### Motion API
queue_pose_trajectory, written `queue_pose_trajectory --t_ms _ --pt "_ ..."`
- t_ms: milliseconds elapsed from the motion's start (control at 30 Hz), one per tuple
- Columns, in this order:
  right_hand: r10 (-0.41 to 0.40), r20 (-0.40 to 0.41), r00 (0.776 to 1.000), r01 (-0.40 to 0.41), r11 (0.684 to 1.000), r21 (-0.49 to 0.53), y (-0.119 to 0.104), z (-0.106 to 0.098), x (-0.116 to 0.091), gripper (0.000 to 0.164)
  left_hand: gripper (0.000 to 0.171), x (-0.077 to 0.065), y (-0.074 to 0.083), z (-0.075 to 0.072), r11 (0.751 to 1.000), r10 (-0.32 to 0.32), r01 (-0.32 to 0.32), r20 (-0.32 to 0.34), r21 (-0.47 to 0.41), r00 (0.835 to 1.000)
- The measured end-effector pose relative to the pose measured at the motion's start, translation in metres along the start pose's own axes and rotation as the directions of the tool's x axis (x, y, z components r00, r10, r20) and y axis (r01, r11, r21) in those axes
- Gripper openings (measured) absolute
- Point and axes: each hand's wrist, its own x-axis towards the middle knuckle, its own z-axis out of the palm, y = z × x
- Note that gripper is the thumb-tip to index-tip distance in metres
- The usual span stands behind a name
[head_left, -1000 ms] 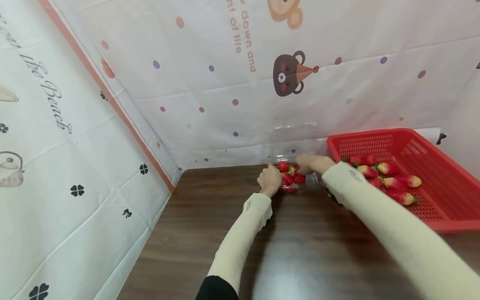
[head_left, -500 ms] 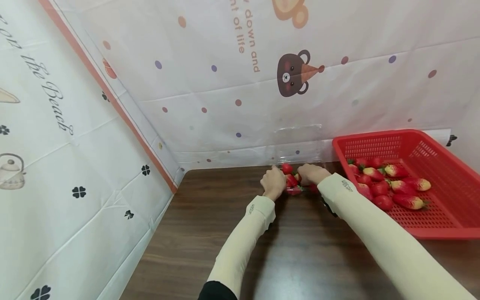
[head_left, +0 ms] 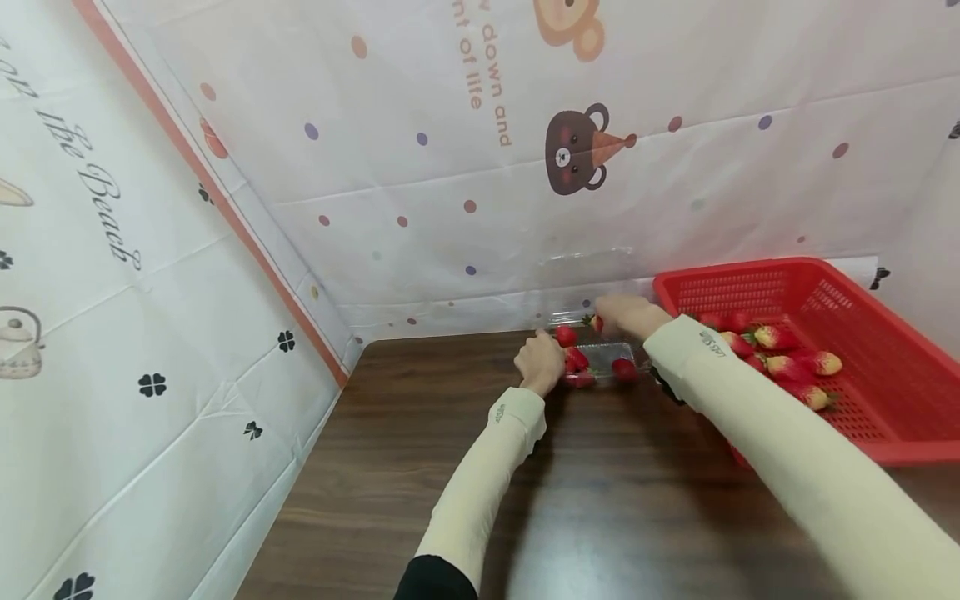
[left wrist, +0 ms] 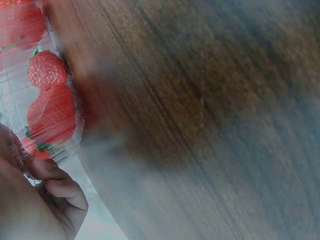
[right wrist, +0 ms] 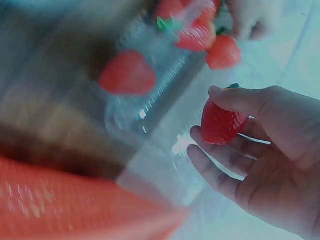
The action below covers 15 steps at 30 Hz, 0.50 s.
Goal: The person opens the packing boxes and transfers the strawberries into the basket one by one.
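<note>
A clear plastic clamshell box (head_left: 604,357) lies on the table with its see-through lid raised at the back. Several red strawberries (head_left: 576,359) sit toward its left end, and a single strawberry (right wrist: 128,73) lies apart at the right. My left hand (head_left: 540,364) grips the box's left end; its fingers (left wrist: 65,192) curl at the rim in the left wrist view. Between thumb and fingers, my right hand (right wrist: 280,140) pinches one strawberry (right wrist: 223,122) above the back right of the box. In the head view that strawberry partly hides behind the hand.
Right of the box stands a red perforated plastic basket (head_left: 885,408) holding several strawberries (head_left: 783,367), some with pale yellow tips. My right sleeve covers part of it. A printed white sheet (head_left: 450,233) hangs behind the dark wooden table (head_left: 390,433).
My right hand, over the box's right part half a second ago, has risen toward the back with a strawberry. Bare box bottom now shows where strawberries lay. The left hand keeps its grip.
</note>
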Motion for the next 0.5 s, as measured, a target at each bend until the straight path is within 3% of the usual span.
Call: queue_pose_trajectory --t_ms 167,333,500 --pt "-0.014 -0.034 0.999 0.015 0.999 0.028 0.013 -0.025 -0.011 0.009 0.035 0.003 -0.008 0.0 1.0 -0.005 0.005 0.008 0.009 1.0" --pt "-0.01 -0.068 0.998 0.015 0.998 0.062 0.042 -0.045 -0.022 0.008 0.036 0.005 -0.013 0.0 1.0 0.0 0.001 -0.014 0.029 1.0" --pt "0.045 -0.124 0.991 -0.05 0.998 -0.037 0.077 -0.056 -0.04 0.015 0.037 0.006 -0.012 0.002 0.999 -0.033 0.032 0.009 0.041 0.999"
